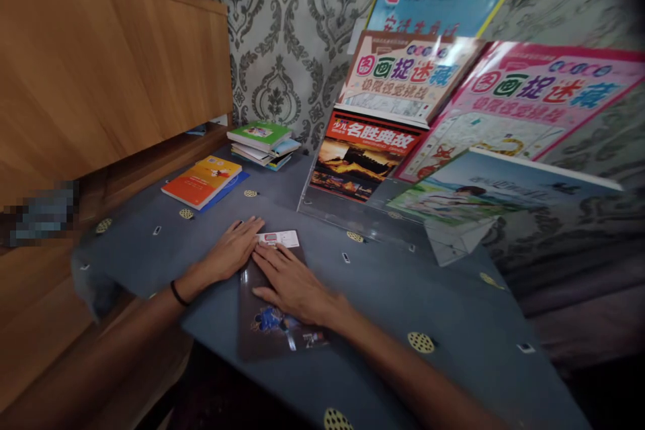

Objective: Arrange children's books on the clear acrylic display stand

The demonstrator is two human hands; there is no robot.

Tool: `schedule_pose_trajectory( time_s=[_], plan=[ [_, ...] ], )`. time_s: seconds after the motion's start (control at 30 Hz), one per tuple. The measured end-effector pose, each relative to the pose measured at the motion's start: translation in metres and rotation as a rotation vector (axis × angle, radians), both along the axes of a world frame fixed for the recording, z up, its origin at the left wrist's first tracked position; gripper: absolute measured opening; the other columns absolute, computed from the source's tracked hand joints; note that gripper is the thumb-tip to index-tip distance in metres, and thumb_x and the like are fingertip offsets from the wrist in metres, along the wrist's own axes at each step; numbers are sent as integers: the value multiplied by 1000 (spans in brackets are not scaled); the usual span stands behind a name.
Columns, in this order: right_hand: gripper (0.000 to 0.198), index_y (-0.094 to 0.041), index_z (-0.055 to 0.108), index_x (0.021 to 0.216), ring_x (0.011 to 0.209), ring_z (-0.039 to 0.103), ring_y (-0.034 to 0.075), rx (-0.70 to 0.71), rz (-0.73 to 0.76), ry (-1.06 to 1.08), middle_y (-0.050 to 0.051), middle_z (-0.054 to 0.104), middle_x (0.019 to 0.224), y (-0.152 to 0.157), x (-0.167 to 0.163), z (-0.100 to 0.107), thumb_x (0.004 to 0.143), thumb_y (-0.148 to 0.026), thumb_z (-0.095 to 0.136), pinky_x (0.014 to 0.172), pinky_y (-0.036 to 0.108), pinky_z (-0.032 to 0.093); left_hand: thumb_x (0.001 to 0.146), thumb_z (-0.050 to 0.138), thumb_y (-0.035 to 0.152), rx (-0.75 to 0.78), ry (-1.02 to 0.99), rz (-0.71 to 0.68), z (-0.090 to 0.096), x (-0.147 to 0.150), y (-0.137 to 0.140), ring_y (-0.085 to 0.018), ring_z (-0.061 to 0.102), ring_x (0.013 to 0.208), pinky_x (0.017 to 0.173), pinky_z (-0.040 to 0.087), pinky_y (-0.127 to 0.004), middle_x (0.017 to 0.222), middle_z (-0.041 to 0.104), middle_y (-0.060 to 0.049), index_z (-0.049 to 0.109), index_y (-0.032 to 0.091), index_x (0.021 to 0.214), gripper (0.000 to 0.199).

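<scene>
A dark, glossy-covered book (262, 342) lies flat near the front edge of the table, with a blue figure printed at its lower end and a white label (288, 238) at its top. My left hand (234, 248) rests palm down at the book's upper left edge, fingers stretched out toward the label. Across the middle of the cover lies my right hand (295, 285), flat, with its thumb spread and its fingertips close to those of the left. Both hands hide part of the cover. A black band (179, 293) circles the left wrist.
An orange book (201, 181) lies on a blue one to the left. Behind it is a stack of books (265, 138) with a green one on top. A clear stand (347, 218) holds several picture books (373, 154) at right. A wooden cabinet (111, 54) borders the left.
</scene>
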State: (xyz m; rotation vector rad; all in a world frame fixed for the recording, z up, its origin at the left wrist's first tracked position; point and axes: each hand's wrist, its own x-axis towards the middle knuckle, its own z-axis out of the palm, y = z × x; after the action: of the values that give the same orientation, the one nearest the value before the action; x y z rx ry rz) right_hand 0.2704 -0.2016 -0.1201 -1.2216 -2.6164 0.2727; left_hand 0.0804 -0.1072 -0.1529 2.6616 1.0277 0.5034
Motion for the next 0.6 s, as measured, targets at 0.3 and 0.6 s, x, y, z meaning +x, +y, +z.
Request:
schedule_pose_trajectory(
  time_s=[0.3, 0.6],
  plan=[
    [65, -7, 37, 153, 151, 26, 29, -77, -283, 111, 20, 34, 160, 19, 39, -16, 102, -48, 40, 123, 53, 26, 103, 23, 31, 70, 43, 74, -1, 1, -3, -22, 40, 145, 120, 31, -47, 153, 48, -13, 48, 14, 143, 49],
    [62, -13, 31, 156, 151, 26, 30, -58, -355, 102, 20, 30, 162, -74, 38, -18, 103, -42, 42, 121, 58, 28, 102, 29, 23, 119, 65, 85, 12, 7, -12, -24, 55, 130, 113, 39, -45, 139, 62, -13, 57, 14, 132, 42]
  ],
)
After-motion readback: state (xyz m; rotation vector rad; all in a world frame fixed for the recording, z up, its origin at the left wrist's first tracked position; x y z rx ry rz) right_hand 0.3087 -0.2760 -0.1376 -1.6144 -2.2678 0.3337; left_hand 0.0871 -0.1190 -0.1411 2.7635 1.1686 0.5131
